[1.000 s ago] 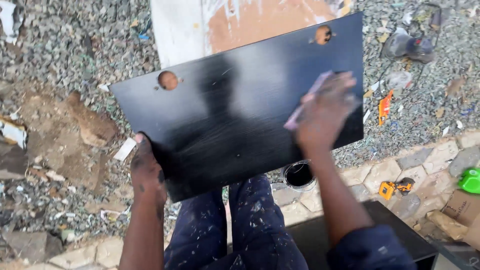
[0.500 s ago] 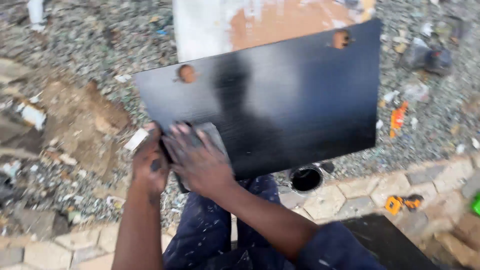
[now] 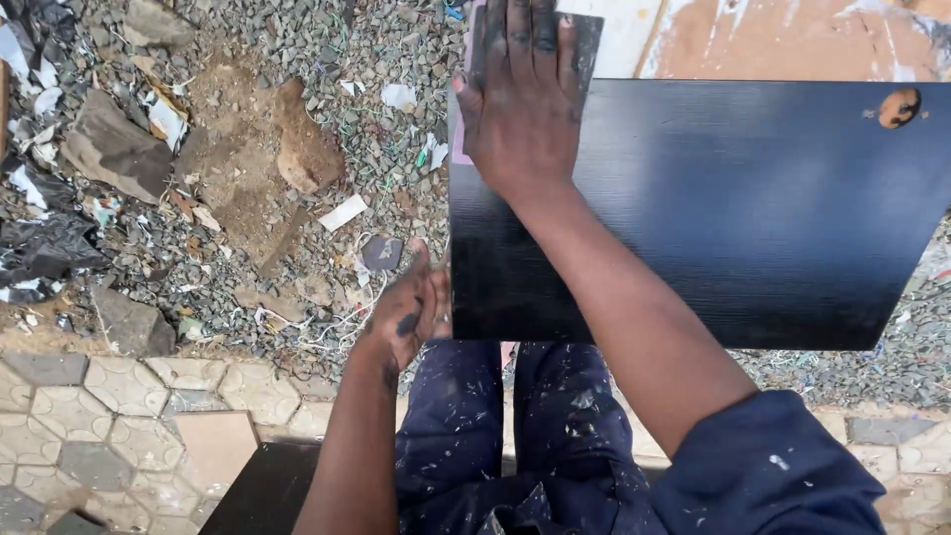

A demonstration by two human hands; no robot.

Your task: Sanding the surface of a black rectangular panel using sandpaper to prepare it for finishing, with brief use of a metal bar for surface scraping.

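Black panel: a flat, dark-painted board [image 3: 713, 213] rests across the person's knees, its near edge over the paint-flecked trousers [image 3: 466, 426] and its far edge out over the gravel ground [image 3: 248, 119]. Laid this way, it probably gives the hands a firm, level face to press on.

Right hand: the right hand [image 3: 520, 94] lies flat at the panel's far left corner, fingers [image 3: 515, 30] stretched out and pressed down on a grey sheet of abrasive paper [image 3: 586, 45]. The hand does not close round the sheet; it only pins it under palm and fingertips, which suits rubbing along the surface.

Left hand: the left hand [image 3: 411, 312] sits at the panel's left edge near the near corner, fingers curled against that edge with the thumb up beside it. It looks to be bracing the board so that it does not slide under the other hand's pressure.

Panel detail: a round bare-wood spot [image 3: 898, 107] shows near the far right corner.

Surroundings: a pale, paint-smeared board [image 3: 773, 40] lies past the far edge; stones [image 3: 307, 149] and paper scraps litter the gravel; patterned paving [image 3: 119, 406] runs under the feet, with another dark panel [image 3: 263, 490] lying on it.
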